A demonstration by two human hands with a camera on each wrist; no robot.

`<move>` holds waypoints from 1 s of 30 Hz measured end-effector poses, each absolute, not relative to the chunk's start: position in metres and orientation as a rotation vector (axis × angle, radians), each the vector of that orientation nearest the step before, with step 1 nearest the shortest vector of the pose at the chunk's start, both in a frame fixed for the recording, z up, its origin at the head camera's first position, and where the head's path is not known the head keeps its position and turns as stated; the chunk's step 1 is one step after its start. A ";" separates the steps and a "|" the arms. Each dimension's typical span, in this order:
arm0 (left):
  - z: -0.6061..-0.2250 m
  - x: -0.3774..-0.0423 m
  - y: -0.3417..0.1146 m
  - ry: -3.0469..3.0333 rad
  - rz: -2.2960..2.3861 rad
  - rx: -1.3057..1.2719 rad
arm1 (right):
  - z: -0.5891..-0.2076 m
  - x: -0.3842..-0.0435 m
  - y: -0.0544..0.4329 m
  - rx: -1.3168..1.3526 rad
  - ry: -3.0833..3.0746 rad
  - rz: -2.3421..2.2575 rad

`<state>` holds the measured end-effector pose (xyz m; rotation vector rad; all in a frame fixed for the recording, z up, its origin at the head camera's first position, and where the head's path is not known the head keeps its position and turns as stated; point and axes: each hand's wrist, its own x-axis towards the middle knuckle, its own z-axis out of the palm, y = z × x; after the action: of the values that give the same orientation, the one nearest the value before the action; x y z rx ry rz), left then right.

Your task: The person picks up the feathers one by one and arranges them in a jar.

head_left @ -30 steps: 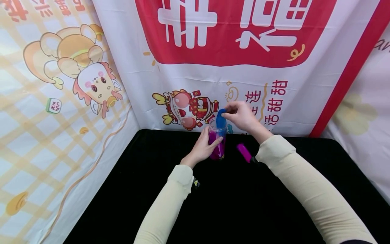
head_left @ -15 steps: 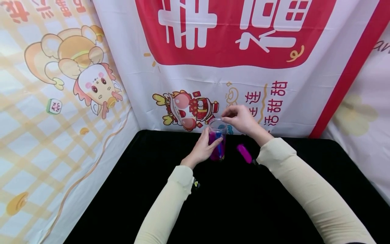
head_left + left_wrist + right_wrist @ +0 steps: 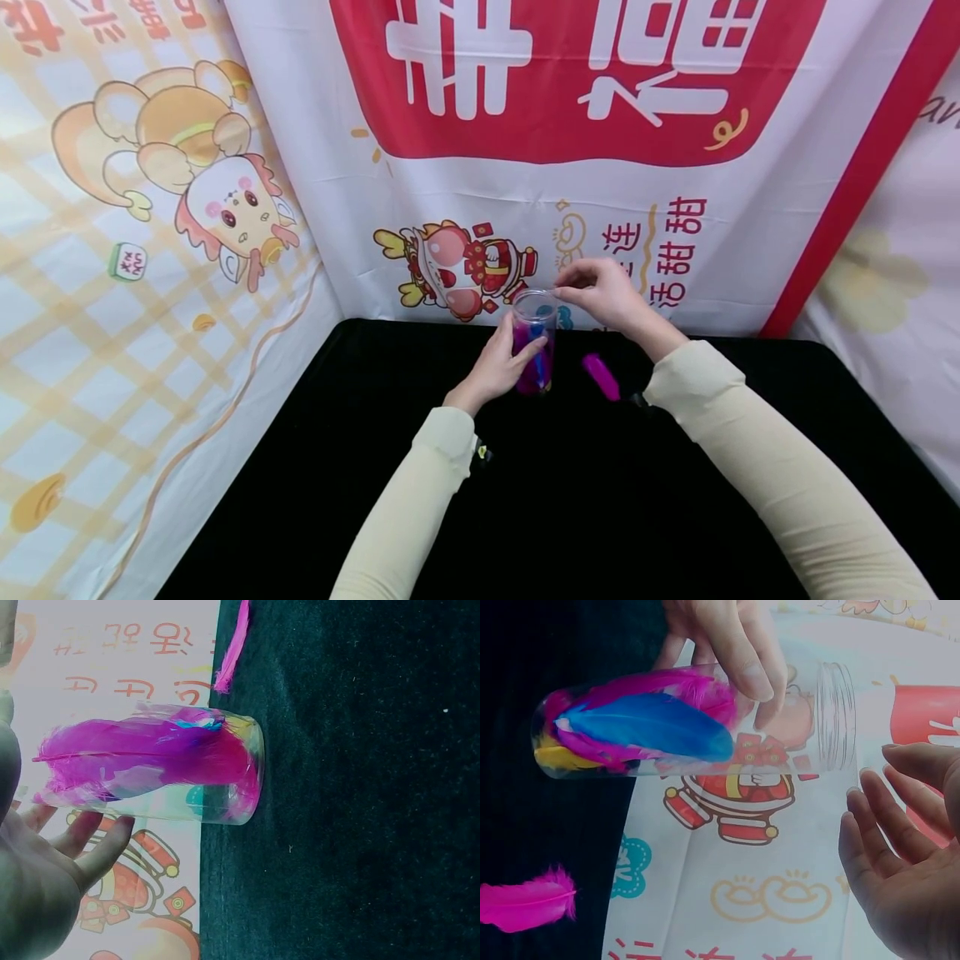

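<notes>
A clear jar stands upright on the black table in the head view, its threaded mouth uncovered. My left hand grips its side, with the thumb across the near wall. Inside lie a blue feather, several magenta feathers and a yellow feather. Beside the jar's rim is my right hand, holding nothing; in the right wrist view its fingers are loosely bent. One loose magenta feather lies on the table right of the jar.
The black tabletop ends at its back edge against a white and red printed cloth. Another printed cloth hangs on the left side. A pale cloth hangs on the right.
My right hand has lowered the blue feather into the jar and let go, then drawn back slightly right of the rim. The left hand and jar have stayed in place.
</notes>
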<state>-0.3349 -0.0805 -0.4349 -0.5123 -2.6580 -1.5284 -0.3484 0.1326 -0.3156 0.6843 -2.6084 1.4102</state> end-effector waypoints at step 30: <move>-0.437 -0.335 -0.080 -2.671 -1.495 -0.478 | -0.341 -0.348 0.170 0.558 -2.639 1.510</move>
<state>-0.3354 -0.0795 -0.4368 -0.4784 -2.6713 -1.4953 -0.3478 0.1700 -0.3406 0.5582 -2.6389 1.5097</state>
